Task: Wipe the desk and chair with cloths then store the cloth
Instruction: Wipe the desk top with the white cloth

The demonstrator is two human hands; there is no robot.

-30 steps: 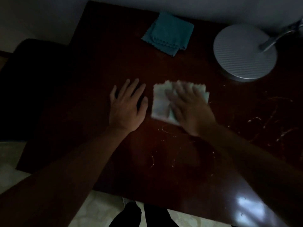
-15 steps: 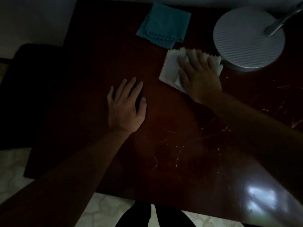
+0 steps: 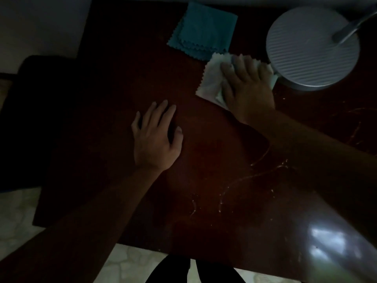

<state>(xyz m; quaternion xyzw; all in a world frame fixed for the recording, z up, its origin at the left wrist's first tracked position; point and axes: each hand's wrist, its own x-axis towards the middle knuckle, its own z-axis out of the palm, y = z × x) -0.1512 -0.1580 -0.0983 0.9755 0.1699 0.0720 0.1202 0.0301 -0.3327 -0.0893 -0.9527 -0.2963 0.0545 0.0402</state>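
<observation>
Right hand [image 3: 247,86] on pale, zigzag-edged cloth [image 3: 210,82]

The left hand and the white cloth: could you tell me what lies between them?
Nothing: in the head view only bare dark desk separates the left hand from the white cloth.

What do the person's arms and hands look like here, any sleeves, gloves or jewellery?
Both forearms are bare as far as the dim frame shows, with no sleeves. The left hand and right hand wear no gloves; no ring or watch is visible.
</observation>
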